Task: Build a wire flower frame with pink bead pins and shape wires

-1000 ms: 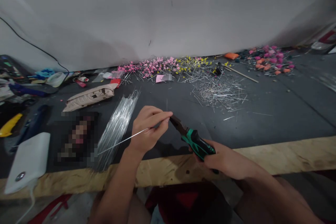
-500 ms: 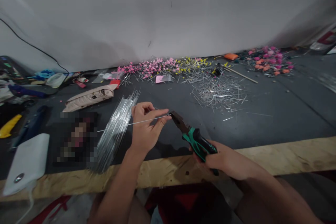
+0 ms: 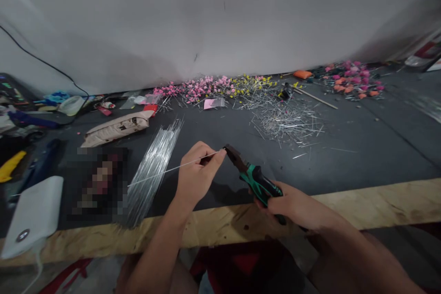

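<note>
Between thumb and finger, my left hand point(image 3: 196, 172) pinches a thin, straight metal wire point(image 3: 174, 168) that slants down to the left. My right hand point(image 3: 285, 204) is wrapped round the green and black handles of a pair of pliers point(image 3: 257, 179). The pliers' dark jaws meet the wire's right end just beyond my left fingertips; whether they bite on it I cannot make out. Left of my left hand, a bundle of straight wires point(image 3: 155, 161) lies on the dark tabletop, partly under the held wire.
Short cut wires point(image 3: 287, 121) are heaped beyond the pliers. Pink-tipped stems point(image 3: 196, 89), yellow-tipped stems point(image 3: 255, 85) and magenta and orange ones point(image 3: 354, 80) line the wall. At left lie a beige pouch point(image 3: 117, 128) and a white power bank point(image 3: 34, 216). A wooden edge point(image 3: 372, 202) runs along the front.
My left hand's fingers have curled in, and the hand sits slightly lower. The wire now slopes more steeply, its left end lower. The pliers stay nearly in place.
</note>
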Demonstrator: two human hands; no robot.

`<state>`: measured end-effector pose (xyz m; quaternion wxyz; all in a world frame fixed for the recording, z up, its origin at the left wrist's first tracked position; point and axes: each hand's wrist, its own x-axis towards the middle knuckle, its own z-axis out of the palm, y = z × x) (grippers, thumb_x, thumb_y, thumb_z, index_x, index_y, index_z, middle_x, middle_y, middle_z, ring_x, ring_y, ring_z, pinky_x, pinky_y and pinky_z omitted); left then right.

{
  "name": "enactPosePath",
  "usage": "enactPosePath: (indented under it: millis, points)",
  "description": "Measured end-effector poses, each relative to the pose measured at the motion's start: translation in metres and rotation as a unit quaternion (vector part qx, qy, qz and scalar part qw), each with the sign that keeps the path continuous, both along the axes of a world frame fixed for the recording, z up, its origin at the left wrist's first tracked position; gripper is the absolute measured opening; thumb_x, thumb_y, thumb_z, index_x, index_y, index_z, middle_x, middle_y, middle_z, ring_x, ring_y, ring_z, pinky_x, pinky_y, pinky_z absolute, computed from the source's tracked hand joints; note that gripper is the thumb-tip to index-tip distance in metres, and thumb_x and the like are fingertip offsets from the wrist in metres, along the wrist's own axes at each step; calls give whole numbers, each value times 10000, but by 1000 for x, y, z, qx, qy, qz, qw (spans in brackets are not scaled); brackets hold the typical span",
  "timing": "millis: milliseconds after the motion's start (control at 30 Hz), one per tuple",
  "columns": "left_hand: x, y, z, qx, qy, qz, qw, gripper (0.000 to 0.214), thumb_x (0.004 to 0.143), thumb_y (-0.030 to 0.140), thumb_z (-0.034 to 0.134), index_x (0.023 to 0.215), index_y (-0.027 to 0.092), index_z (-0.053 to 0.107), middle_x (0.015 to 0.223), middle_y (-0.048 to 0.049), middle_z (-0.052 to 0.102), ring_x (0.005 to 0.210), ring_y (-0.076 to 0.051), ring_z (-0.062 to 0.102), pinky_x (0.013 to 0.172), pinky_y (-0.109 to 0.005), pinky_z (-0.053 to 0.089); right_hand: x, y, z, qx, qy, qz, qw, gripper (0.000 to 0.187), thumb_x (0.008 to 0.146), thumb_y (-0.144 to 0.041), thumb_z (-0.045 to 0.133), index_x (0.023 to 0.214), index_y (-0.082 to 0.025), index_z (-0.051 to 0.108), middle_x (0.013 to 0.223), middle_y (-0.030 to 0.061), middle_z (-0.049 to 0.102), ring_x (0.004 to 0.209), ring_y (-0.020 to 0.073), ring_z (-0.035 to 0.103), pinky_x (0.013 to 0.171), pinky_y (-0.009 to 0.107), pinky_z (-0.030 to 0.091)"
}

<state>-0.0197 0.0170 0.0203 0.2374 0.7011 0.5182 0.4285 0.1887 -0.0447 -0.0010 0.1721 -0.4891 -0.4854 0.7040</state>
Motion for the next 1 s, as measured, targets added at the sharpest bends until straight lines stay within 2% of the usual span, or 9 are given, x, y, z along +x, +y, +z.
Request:
enactPosePath:
  millis: [133,300,567,767,900,1000]
  points:
    - [-7,4,-1,-15,-6,-44,999,139,816,260,553,747,183,646,739,1,548,644,-98,496,544,-217,366,2,5,-4,-6,26,-11,1000,176,615,-122,429,741,-182,537,602,-27,479,497,95,413,463,212,310]
    - [-13,6,2,-75,10,-96,992,214,866,225,461,946,226,660,876,-17,550,630,-83,497,508,-212,362,2,10,-4,-20,47,-23,998,181,597,-121,432,728,-167,548,609,-20,494,468,89,408,451,217,312]
    - [-25,11,2,-60,44,-143,987,208,859,252,493,984,266,658,916,-17,574,758,-113,543,644,-234,433,2,10,2,-40,52,-39,997,223,578,-130,457,768,-167,566,619,-24,509,473,87,410,458,219,316]
    - [-21,12,-3,-60,-17,-133,989,112,762,285,632,849,227,673,858,-13,600,746,-124,563,643,-235,454,0,8,0,-61,55,-41,996,194,560,-134,472,733,-185,544,624,-33,496,487,93,422,450,216,337]
    - [-15,12,-10,-82,-88,-120,985,283,685,299,707,944,229,618,860,-8,588,769,-133,576,684,-249,486,-2,7,-3,-56,50,-24,997,151,567,-148,464,696,-186,531,567,-35,477,479,98,418,439,214,330]
    - [-13,12,-14,-57,-87,-108,989,270,686,298,706,933,229,622,878,-7,584,749,-119,576,681,-241,492,-5,7,-4,-57,45,-26,997,204,545,-146,451,727,-197,527,579,-39,490,473,97,419,436,211,332]
